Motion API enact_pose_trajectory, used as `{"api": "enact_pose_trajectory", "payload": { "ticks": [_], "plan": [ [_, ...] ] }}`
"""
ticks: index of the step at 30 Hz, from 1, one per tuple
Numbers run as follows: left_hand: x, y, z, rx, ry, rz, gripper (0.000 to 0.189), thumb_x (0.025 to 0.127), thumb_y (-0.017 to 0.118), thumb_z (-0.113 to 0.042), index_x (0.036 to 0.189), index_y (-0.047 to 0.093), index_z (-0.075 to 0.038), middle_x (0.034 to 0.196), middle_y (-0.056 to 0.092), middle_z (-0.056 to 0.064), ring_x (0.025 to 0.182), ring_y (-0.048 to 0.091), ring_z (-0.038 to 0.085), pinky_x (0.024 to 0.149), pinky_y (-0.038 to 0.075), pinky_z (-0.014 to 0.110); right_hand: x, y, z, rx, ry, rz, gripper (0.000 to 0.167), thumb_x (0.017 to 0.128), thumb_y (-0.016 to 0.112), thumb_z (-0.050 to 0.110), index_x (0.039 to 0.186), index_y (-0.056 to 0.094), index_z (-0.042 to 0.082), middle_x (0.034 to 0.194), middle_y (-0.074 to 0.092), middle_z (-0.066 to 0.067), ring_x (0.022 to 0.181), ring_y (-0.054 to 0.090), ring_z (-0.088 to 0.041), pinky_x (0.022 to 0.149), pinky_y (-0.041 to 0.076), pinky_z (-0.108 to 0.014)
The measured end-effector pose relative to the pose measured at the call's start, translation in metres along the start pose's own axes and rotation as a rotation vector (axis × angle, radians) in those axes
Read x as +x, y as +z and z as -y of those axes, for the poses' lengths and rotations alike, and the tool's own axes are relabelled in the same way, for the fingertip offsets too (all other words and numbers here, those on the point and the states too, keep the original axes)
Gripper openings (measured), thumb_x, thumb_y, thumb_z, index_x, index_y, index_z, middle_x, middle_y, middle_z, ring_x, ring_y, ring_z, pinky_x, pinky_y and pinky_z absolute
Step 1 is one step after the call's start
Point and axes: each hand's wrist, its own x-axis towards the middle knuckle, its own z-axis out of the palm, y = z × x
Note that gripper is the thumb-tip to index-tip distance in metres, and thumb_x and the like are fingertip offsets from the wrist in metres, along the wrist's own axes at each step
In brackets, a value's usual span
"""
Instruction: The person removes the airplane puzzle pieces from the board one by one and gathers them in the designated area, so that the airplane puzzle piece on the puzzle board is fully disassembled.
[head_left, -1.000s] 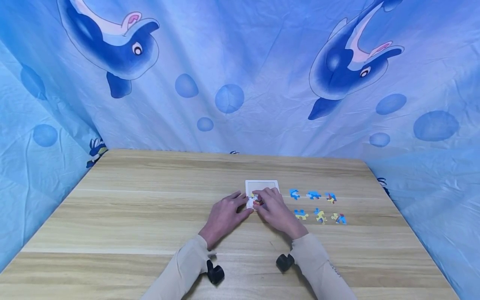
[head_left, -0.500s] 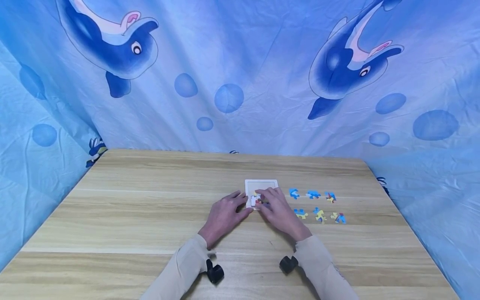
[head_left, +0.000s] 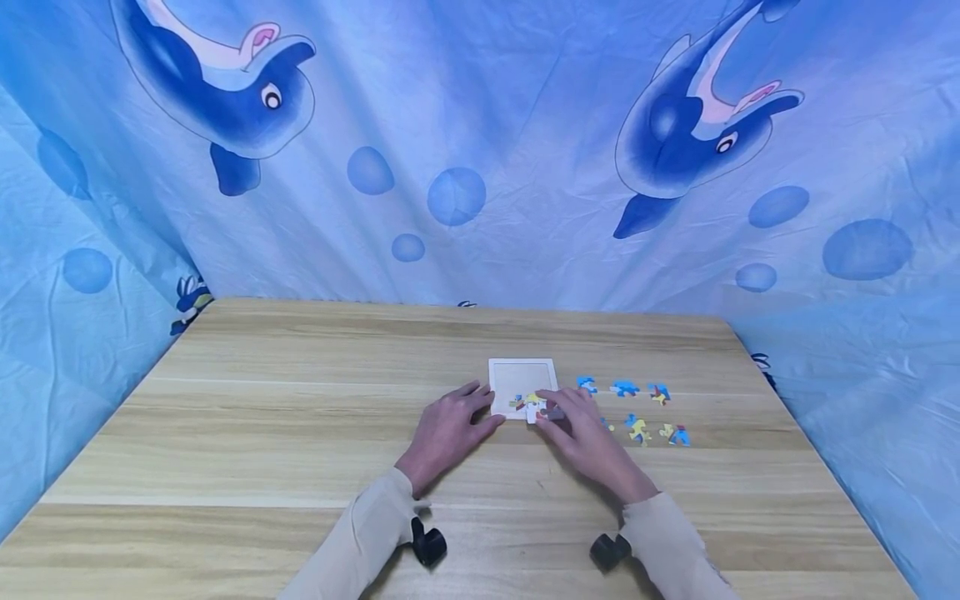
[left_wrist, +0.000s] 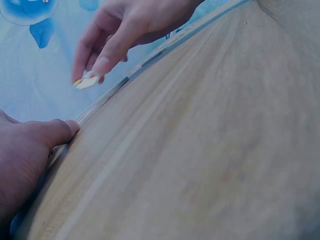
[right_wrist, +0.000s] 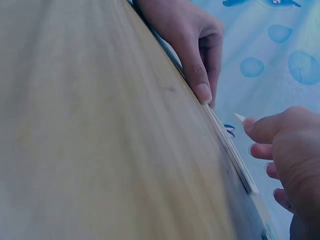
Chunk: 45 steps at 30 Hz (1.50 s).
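Observation:
A square, white-rimmed puzzle tray (head_left: 521, 372) lies on the table. My left hand (head_left: 452, 427) grips its near left corner, fingers along the left side and thumb at the front edge. Between thumb and fingertips, my right hand (head_left: 588, 433) pinches a white jigsaw piece (head_left: 534, 409) with yellow and red parts. The left wrist view shows this piece (left_wrist: 87, 81) raised above the table; in the head view it overlaps the tray's near right part. A small multicoloured jigsaw piece (head_left: 517, 402) lies inside the tray near its front.
Right of the tray, several blue, yellow and red jigsaw pieces (head_left: 625, 388) lie in two rows. The right hand partly covers a near-row piece (head_left: 608, 426). A blue dolphin-print curtain (head_left: 525, 250) hangs behind and beside the wooden table (head_left: 300, 400).
My right hand has moved right with the white jigsaw piece, from the tray's left part to its near right part, uncovering the multicoloured piece. The left hand stays at the tray corner.

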Motion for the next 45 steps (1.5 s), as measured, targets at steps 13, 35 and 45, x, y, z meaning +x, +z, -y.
{"api": "enact_pose_trajectory", "payload": {
  "ticks": [13,35,45],
  "plan": [
    [0.0,0.001,0.0,-0.007,-0.027,0.006,0.038,0.088,0.065,-0.049,0.111,0.073,-0.019,0.122,0.066,-0.001,0.119,0.059,0.023,0.086,0.054,0.044,-0.034,-0.021,-0.01,-0.054,0.023,-0.047,0.039,0.09,0.069,0.023,0.127,0.06,0.013,0.102,0.061,0.007,0.1,0.046,-0.013,0.084,0.045,-0.039],
    [-0.001,0.0,0.001,-0.012,-0.028,0.01,0.039,0.089,0.064,-0.049,0.113,0.072,-0.019,0.122,0.066,0.0,0.119,0.058,0.023,0.086,0.054,0.044,-0.086,-0.037,-0.016,-0.099,0.119,-0.04,0.037,0.093,0.065,0.029,0.128,0.06,0.017,0.124,0.061,0.001,0.116,0.046,-0.021,0.096,0.037,-0.051],
    [0.0,0.0,0.0,-0.018,-0.027,0.008,0.033,0.088,0.065,-0.049,0.103,0.073,-0.02,0.12,0.067,0.0,0.118,0.059,0.023,0.085,0.055,0.044,-0.1,-0.041,-0.019,-0.095,0.108,-0.051,0.035,0.09,0.07,0.021,0.123,0.064,0.017,0.121,0.058,0.005,0.115,0.04,-0.015,0.095,0.034,-0.039]
  ]
}}
